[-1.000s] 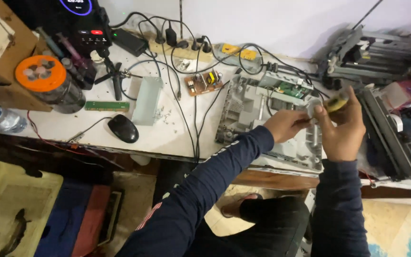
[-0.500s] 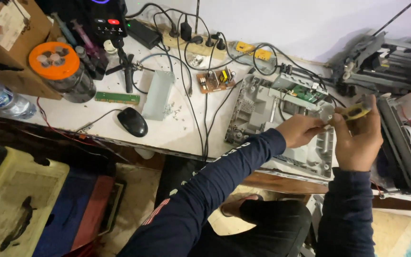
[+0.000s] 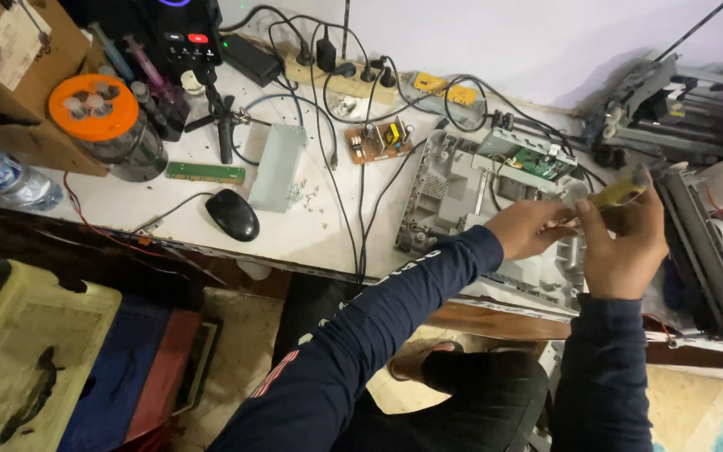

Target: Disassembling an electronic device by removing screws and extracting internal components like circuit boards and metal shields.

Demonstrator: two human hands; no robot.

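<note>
A white tabletop (image 3: pixel 311 238) carries a black mouse (image 3: pixel 232 215), a green circuit strip (image 3: pixel 206 172), a small brown circuit board (image 3: pixel 378 141), tangled cables (image 3: pixel 361 192), and an opened grey chassis (image 3: pixel 462 192)

A black computer mouse (image 3: pixel 232 214) lies on the white table (image 3: pixel 311 238), near a narrow green circuit board (image 3: pixel 206 172) and a pale metal bracket (image 3: pixel 278 166). Further back, a power strip (image 3: pixel 340 81) crowded with plugs — black cables trailing forward. At the left edge, an orange-lidded jar (image 3: pixel 106 125) beside a cardboard box (image 3: pixel 18 75) — and a water bottle (image 3: pixel 6 177).
</note>
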